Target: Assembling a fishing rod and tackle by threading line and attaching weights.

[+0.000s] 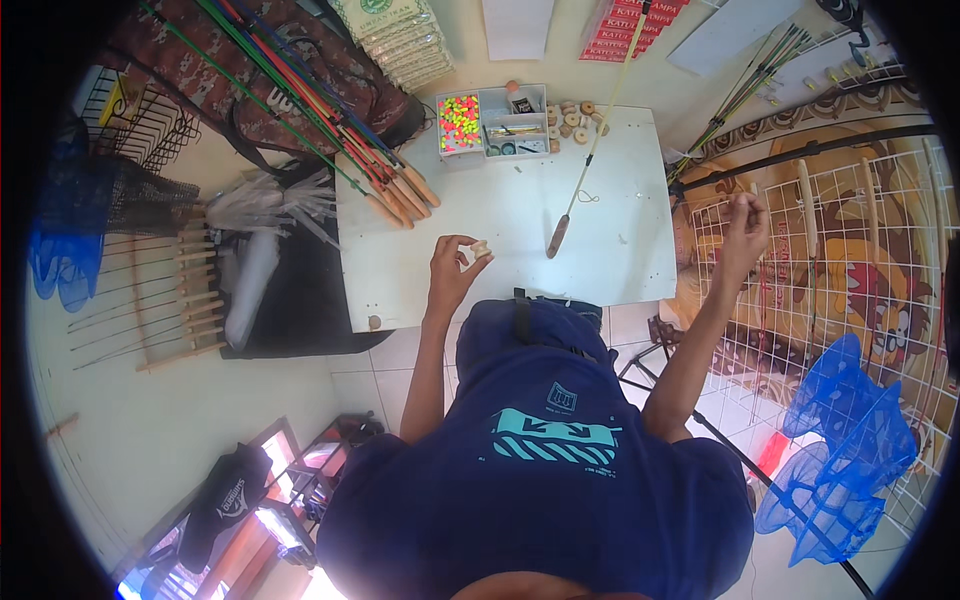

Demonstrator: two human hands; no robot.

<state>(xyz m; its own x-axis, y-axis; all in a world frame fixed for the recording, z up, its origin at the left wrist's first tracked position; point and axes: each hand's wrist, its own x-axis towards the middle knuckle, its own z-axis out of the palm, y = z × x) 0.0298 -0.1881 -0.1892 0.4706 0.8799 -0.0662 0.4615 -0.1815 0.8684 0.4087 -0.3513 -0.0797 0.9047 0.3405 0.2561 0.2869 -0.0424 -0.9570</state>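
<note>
My left hand holds a small pale wooden spool between thumb and fingers, just above the near part of the white table. My right hand is raised off the table's right edge, over the white wire grid, with fingers pinched together; what it pinches is too fine to see. A thin fishing rod with a wooden handle lies on the table between the hands, its tip pointing away from me.
A bundle of coloured rods rests across the table's left corner. A compartment box with bright beads and several wooden spools stand at the far edge. Blue nets lie at right, wooden-handled rods at left.
</note>
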